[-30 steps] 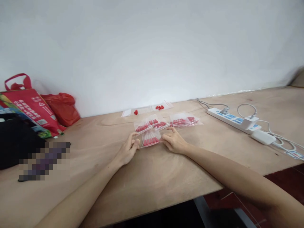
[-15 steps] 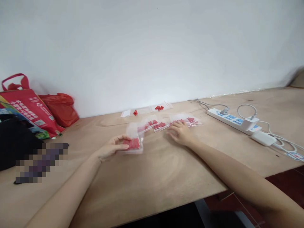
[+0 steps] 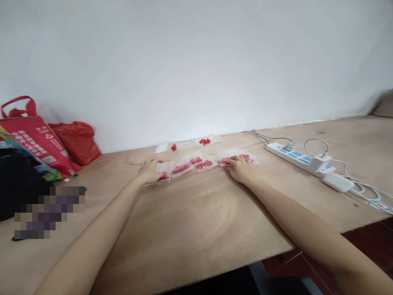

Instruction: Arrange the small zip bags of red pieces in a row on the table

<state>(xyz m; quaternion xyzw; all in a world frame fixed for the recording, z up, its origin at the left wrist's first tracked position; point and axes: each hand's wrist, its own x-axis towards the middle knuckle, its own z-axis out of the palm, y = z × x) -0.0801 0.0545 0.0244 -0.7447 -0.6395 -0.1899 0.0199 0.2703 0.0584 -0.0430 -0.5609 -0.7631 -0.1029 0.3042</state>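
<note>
Left hand (image 3: 151, 171) flat on end bag (image 3: 161, 173); right hand (image 3: 240, 168) flat on far-right bag (image 3: 238, 157); four filled bags in row, two part-filled bags (image 3: 187, 143) behind.

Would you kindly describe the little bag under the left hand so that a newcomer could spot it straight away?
On the wooden table, a row of small clear bags of red pieces lies in front of the white wall. The bag under the left hand is the leftmost of that row, on the side of the red shopping bag. Its neighbours lie bare, and the right hand covers the far end.
</note>
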